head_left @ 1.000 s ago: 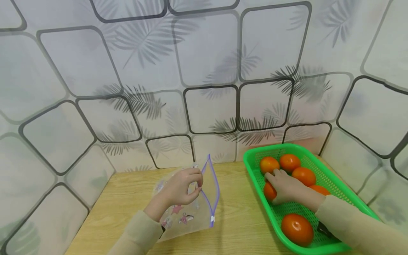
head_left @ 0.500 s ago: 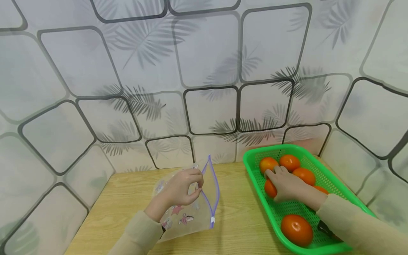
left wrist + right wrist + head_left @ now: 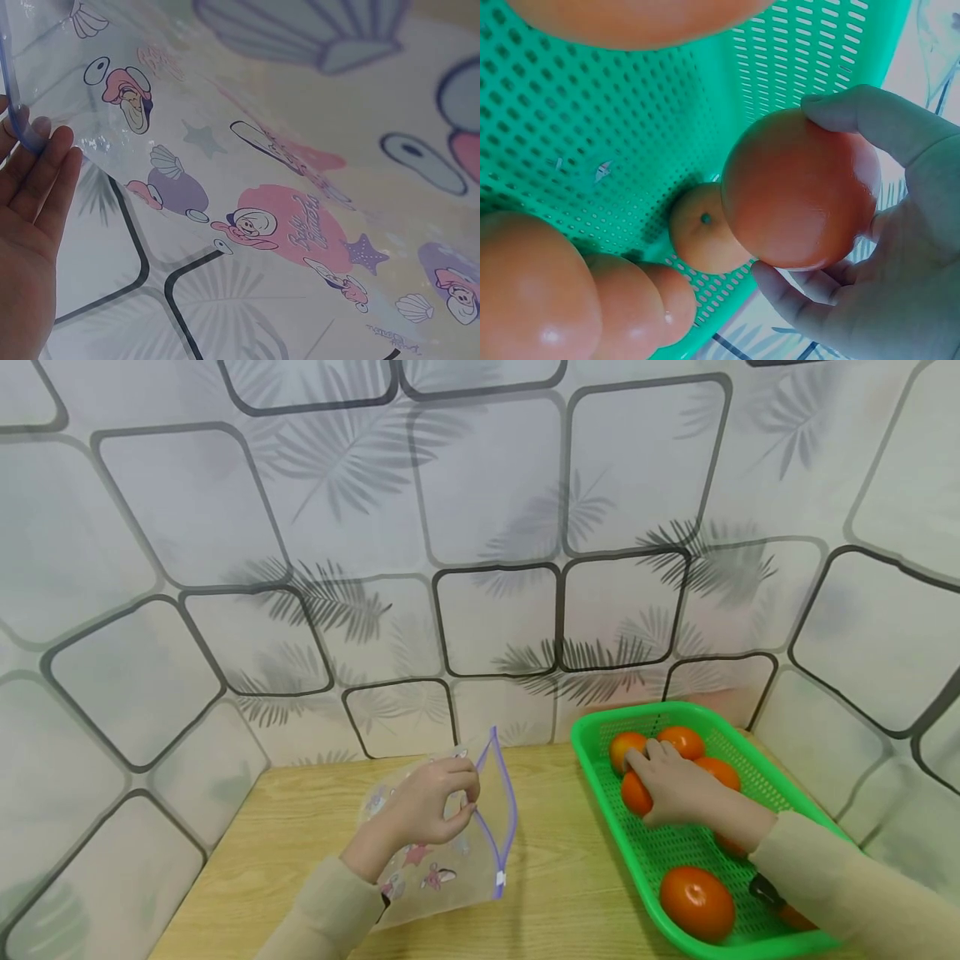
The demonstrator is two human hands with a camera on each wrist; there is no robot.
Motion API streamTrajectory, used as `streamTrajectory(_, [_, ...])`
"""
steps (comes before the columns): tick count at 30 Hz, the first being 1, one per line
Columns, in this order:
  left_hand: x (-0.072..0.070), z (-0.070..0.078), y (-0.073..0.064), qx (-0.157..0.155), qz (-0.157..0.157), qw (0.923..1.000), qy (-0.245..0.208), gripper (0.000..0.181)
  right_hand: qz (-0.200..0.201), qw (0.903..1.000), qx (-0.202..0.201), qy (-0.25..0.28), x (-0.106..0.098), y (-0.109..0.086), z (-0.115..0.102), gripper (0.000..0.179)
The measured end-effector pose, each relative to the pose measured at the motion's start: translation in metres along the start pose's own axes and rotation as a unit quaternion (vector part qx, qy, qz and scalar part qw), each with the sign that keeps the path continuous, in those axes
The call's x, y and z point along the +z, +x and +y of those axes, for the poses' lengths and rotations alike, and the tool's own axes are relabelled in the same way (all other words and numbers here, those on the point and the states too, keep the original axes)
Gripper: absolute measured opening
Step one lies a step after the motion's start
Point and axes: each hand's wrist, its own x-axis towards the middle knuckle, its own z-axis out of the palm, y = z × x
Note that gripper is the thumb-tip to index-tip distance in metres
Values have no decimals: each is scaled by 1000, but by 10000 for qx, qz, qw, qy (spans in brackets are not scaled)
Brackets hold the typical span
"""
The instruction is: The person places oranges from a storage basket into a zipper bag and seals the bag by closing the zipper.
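My left hand (image 3: 435,802) pinches the rim of a clear zip bag (image 3: 431,881) printed with pink and purple cartoon shells. The bag's purple zip edge (image 3: 513,814) gapes open toward the right, and its white slider is at the near end. In the left wrist view, the fingertips (image 3: 54,146) lie at the bag's purple edge. Over the green basket (image 3: 600,793), my right hand (image 3: 675,785) grips a shiny red-orange tomato (image 3: 635,793). The right wrist view has the thumb on one side of this tomato (image 3: 802,191) and curled fingers on the other.
Several more orange-red fruits lie in the basket, among them a large tomato (image 3: 697,903) near the front and one with a green stem spot (image 3: 705,225). A patterned cloth wall (image 3: 495,618) stands behind the wooden table (image 3: 570,877).
My right hand has risen a little and moved slightly toward the back of the basket, with the tomato in its grip. My left hand and the bag stay almost still.
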Motion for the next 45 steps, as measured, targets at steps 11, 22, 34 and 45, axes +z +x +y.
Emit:
streamTrajectory(11, [3,2,-1,-69,-33,10000,10,12,298,9992,-82,-266,-5,0,-1,68])
streamTrajectory(22, [4,1,-1,-52,3,10000,37,11,557,9976,-304,-291,-8,4,-5,67])
streamTrajectory(34, [3,1,-1,-43,-7,10000,25,10,548,9972,-492,-160,-16,6,-16,62])
streamTrajectory(45, [4,-1,-1,1,-8,10000,40,7,495,9974,-496,-145,-24,13,-25,63])
